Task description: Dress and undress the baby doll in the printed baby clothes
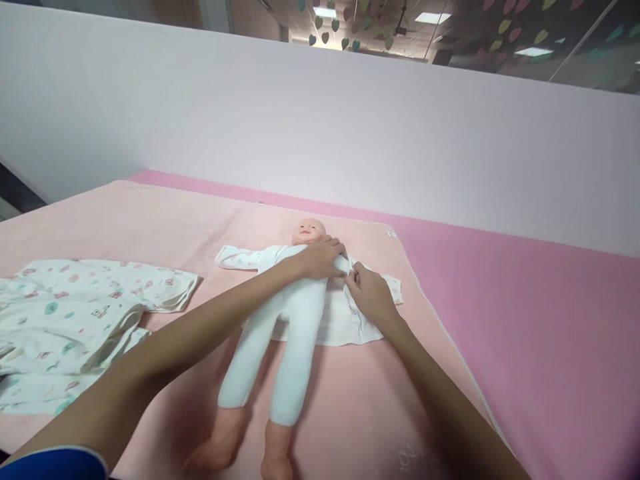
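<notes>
A baby doll [287,333] lies on its back on a pale pink towel [200,227], head toward the wall. It wears a white printed top [345,320] that lies open on its right side. My left hand [324,258] rests on the doll's chest with fingers curled, pinching the top's edge. My right hand [367,293] is closed in a pinch on the same edge of the top, right beside the left hand's fingertips.
Several printed baby garments [75,320] lie spread at the left of the towel. A brighter pink mat [540,333] extends to the right. A white wall panel [320,120] runs along the far side.
</notes>
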`<action>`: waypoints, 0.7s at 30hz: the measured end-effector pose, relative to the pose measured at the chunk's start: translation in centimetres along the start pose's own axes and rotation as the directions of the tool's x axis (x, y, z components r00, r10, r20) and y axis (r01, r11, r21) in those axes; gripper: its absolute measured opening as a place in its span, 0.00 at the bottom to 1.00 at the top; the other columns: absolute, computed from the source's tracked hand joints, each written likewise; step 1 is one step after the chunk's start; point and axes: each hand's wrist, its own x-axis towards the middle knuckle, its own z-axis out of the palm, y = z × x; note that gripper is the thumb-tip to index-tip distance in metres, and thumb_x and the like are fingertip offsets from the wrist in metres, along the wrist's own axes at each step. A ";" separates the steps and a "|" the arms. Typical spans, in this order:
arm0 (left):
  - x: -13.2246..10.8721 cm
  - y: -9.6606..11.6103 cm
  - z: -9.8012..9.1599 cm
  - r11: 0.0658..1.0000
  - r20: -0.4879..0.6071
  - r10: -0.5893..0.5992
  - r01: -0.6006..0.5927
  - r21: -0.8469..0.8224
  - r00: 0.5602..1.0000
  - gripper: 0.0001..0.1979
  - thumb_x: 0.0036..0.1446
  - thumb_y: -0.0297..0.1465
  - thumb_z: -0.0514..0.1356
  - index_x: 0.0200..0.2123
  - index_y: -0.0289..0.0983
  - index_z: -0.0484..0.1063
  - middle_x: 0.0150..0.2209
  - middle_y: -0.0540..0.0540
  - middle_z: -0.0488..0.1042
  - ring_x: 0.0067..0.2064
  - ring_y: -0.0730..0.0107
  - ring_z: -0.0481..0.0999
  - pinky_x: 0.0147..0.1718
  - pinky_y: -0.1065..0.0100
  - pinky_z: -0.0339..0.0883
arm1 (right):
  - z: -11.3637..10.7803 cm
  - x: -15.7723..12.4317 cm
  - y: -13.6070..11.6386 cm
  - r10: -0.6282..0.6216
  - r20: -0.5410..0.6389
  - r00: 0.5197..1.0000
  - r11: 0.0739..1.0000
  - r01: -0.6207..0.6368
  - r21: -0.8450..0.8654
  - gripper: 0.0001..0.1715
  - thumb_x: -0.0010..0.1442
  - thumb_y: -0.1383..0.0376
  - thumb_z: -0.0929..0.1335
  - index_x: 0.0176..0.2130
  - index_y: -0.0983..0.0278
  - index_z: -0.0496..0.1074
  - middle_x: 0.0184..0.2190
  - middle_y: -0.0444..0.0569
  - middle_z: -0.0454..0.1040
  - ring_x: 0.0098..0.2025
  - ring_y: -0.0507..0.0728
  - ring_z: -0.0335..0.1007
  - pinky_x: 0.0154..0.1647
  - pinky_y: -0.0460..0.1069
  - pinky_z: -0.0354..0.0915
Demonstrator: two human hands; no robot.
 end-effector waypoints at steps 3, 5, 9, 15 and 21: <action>-4.5 -2.3 -1.7 0.973 -0.089 0.058 -0.076 -0.217 0.994 0.22 0.73 0.41 0.49 0.61 0.38 0.69 0.63 0.38 0.73 0.65 0.53 0.70 0.66 0.53 0.62 | 0.8 -0.1 -1.0 0.025 -0.041 0.999 0.999 -0.026 -0.029 0.14 0.70 0.60 0.60 0.31 0.58 0.57 0.25 0.46 0.69 0.27 0.57 0.61 0.30 0.50 0.47; -7.2 -3.2 -1.9 0.952 -0.155 0.055 -0.099 -0.290 0.986 0.24 0.74 0.35 0.43 0.67 0.40 0.65 0.69 0.40 0.69 0.69 0.57 0.66 0.70 0.54 0.58 | 1.8 0.4 -2.5 0.023 -0.073 0.997 0.999 -0.027 -0.047 0.12 0.70 0.61 0.60 0.32 0.58 0.59 0.26 0.46 0.69 0.29 0.58 0.62 0.31 0.50 0.47; -9.5 -3.7 -1.5 0.957 -0.267 -0.027 -0.052 -0.284 0.963 0.26 0.72 0.30 0.42 0.70 0.40 0.61 0.70 0.41 0.67 0.70 0.58 0.66 0.69 0.54 0.60 | 3.4 1.8 -6.7 -0.036 -0.136 0.990 0.998 0.028 -0.059 0.09 0.71 0.62 0.61 0.36 0.59 0.63 0.30 0.49 0.71 0.35 0.60 0.66 0.33 0.50 0.50; -15.1 -9.3 -4.8 0.978 -0.161 -0.207 0.205 -0.030 0.965 0.26 0.72 0.39 0.49 0.68 0.39 0.64 0.69 0.38 0.68 0.69 0.47 0.66 0.66 0.49 0.61 | 0.2 -0.1 -3.1 -0.161 -0.052 0.986 0.977 0.167 0.135 0.14 0.74 0.57 0.59 0.39 0.58 0.68 0.40 0.52 0.75 0.46 0.62 0.70 0.47 0.53 0.64; -20.4 -17.2 -5.0 0.953 0.083 -0.301 0.297 0.049 0.950 0.34 0.62 0.50 0.59 0.66 0.40 0.67 0.67 0.37 0.70 0.67 0.42 0.65 0.63 0.51 0.60 | -2.5 -3.0 3.9 -0.157 0.088 0.984 0.988 0.156 0.019 0.31 0.67 0.53 0.67 0.66 0.57 0.64 0.64 0.56 0.70 0.64 0.68 0.64 0.59 0.58 0.65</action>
